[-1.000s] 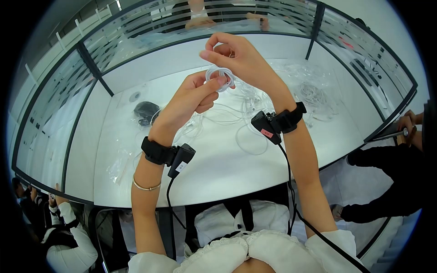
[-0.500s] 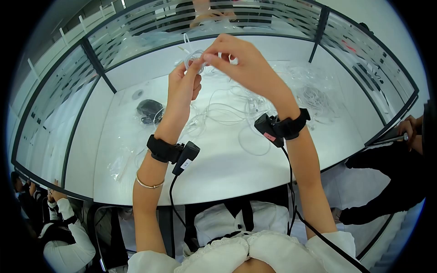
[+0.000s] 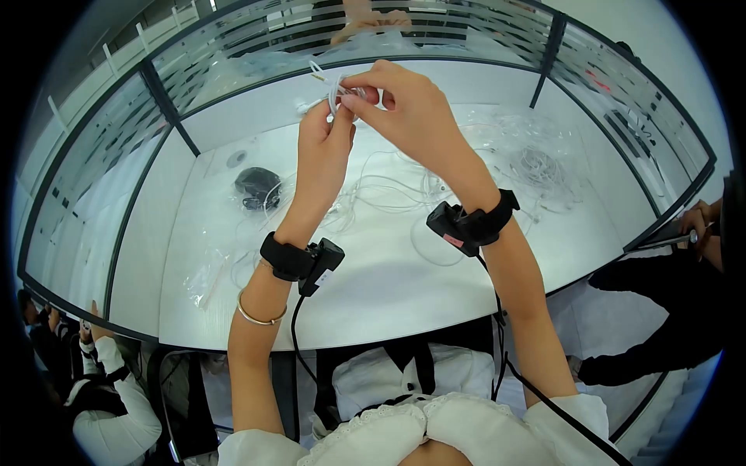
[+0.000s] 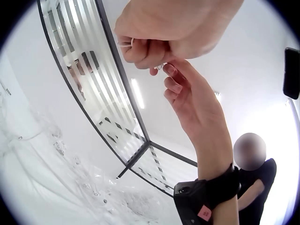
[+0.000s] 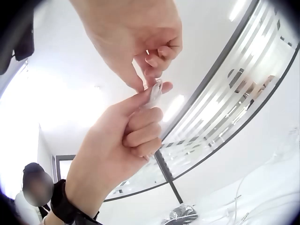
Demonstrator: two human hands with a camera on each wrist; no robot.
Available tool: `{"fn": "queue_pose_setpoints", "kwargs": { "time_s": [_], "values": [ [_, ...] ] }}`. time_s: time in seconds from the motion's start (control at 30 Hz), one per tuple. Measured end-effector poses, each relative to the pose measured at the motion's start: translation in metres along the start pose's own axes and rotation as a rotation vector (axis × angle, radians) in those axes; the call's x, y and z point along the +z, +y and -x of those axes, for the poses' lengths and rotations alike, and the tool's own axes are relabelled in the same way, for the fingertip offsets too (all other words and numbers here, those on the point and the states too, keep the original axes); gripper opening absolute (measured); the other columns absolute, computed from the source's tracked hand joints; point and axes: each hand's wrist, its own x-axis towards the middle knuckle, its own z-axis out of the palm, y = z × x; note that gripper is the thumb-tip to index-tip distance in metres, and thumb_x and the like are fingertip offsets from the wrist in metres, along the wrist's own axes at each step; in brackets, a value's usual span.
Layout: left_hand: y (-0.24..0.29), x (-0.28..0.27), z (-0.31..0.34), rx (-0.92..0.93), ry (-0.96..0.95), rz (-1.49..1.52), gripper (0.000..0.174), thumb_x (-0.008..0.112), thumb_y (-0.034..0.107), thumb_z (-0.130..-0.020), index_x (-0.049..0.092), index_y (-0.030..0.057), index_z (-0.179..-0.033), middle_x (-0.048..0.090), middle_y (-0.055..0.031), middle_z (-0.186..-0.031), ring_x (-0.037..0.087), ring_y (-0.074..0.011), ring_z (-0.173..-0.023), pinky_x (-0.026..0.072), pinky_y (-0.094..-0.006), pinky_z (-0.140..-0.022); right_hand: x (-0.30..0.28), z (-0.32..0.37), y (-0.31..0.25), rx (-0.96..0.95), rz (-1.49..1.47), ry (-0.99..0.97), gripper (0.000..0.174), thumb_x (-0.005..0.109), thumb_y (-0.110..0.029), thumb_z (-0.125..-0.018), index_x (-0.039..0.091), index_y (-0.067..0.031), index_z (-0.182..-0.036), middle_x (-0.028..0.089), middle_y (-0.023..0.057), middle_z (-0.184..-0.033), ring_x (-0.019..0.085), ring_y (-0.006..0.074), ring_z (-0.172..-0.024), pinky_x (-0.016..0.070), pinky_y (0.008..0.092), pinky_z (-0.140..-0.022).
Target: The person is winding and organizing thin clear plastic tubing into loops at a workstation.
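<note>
A small coil of white cable (image 3: 336,98) is held up above the far part of the table. My left hand (image 3: 325,147) grips the coil from below with curled fingers; in the right wrist view the same hand (image 5: 117,136) has the coil (image 5: 155,91) between thumb and index finger. My right hand (image 3: 412,109) pinches the cable at the coil's right side with thumb and fingertips. A white end piece (image 3: 305,107) and a thin loop stick out left of the coil. In the left wrist view the hands partly hide the coil.
On the white table (image 3: 373,303) lie tangled white cables (image 3: 388,190), a black bagged item (image 3: 257,186) at left, clear plastic (image 3: 203,283) at front left and coiled cables (image 3: 536,167) at right. A framed glass partition (image 3: 350,66) stands behind.
Both hands moved up and left with the coil, then slightly right again. The right hand, near the coil's upper right earlier, now pinches the cable. A white end piece shows at left.
</note>
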Motion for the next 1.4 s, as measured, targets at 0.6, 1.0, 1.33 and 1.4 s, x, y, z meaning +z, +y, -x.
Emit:
{"fn": "queue_pose_setpoints", "kwargs": {
  "time_s": [0.6,1.0,1.33,1.4],
  "values": [
    [0.01,-0.019,-0.008,-0.096,-0.287,-0.247,0.022,0.054,0.022,-0.092,0.064,0.0021,-0.09,0.034,0.0083,-0.06,0.027,-0.0018,-0.054,0.0199,-0.0232,-0.049,-0.01,0.001,0.018,-0.159,0.092,-0.032,0.013,0.07,-0.02,-0.081,0.068,-0.0095,-0.087,0.05,-0.0017,-0.068,0.045,0.0114,-0.058,0.0373,0.0251,-0.052],
    [0.02,-0.015,-0.011,-0.093,-0.126,-0.082,0.031,0.059,0.034,-0.093,0.055,0.004,-0.094,0.036,0.0085,-0.051,0.024,-0.0006,-0.044,0.0142,-0.0225,-0.042,-0.009,0.0,0.019,-0.188,-0.024,-0.041,0.009,0.067,-0.009,-0.08,0.06,-0.0051,-0.085,0.05,0.0011,-0.072,0.048,0.0129,-0.06,0.0393,0.0264,-0.053],
    [0.017,-0.005,-0.005,-0.119,0.143,-0.036,0.029,0.056,0.034,-0.094,0.051,0.0069,-0.102,0.034,0.0082,-0.053,0.023,-0.0018,-0.046,0.0137,-0.022,-0.044,-0.002,-0.001,0.021,-0.179,-0.148,-0.084,0.009,0.066,-0.006,-0.08,0.059,-0.004,-0.086,0.049,0.0008,-0.072,0.047,0.0105,-0.062,0.0376,0.025,-0.051],
    [0.014,-0.009,-0.005,-0.148,0.124,-0.005,0.029,0.055,0.034,-0.095,0.053,0.006,-0.104,0.036,0.0078,-0.055,0.024,-0.0016,-0.046,0.0138,-0.0219,-0.044,0.001,0.0,0.021,-0.183,-0.129,-0.086,0.01,0.066,-0.007,-0.079,0.058,-0.0037,-0.085,0.05,0.0022,-0.073,0.048,0.0129,-0.062,0.0397,0.0264,-0.053]
  ]
}}
